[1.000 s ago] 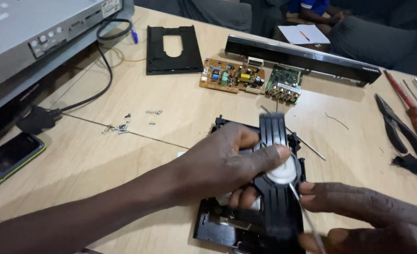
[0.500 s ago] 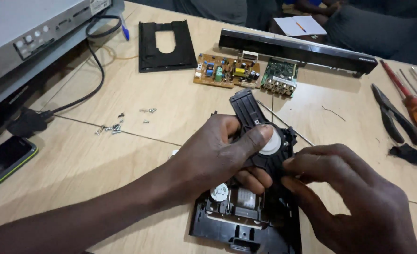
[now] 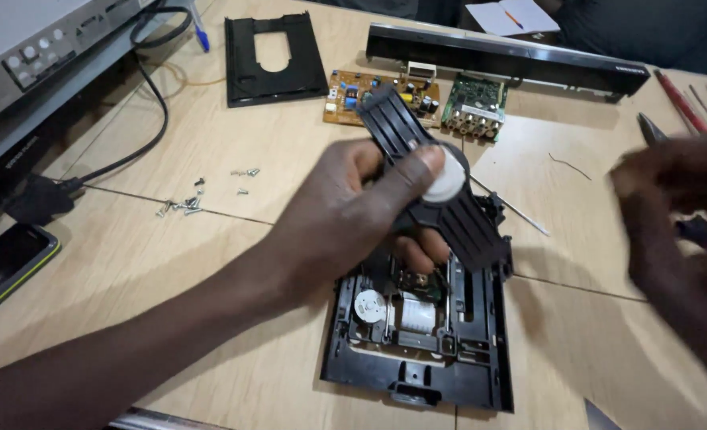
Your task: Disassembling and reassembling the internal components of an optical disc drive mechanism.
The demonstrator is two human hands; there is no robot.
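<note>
We see the left hand (image 3: 345, 215) gripping a black clamp bar (image 3: 433, 179) with a white disc (image 3: 446, 181) at its middle, thumb on the disc, lifted clear and tilted above the black drive mechanism (image 3: 421, 334) on the wooden table (image 3: 210, 255). By our read the bar is already off, the spindle motor (image 3: 369, 305) and the laser sled are exposed; the rest of the mechanism is still assembled. The right hand (image 3: 680, 199) is blurred out to the right, near the tools; we cannot tell if it holds anything. Loose screws (image 3: 182, 205), a tray frame (image 3: 274, 56) and two circuit boards (image 3: 385, 91) lie behind. Versus half a second ago: the bar sits higher and more tilted, and the right hand has left it and swung right.
</note>
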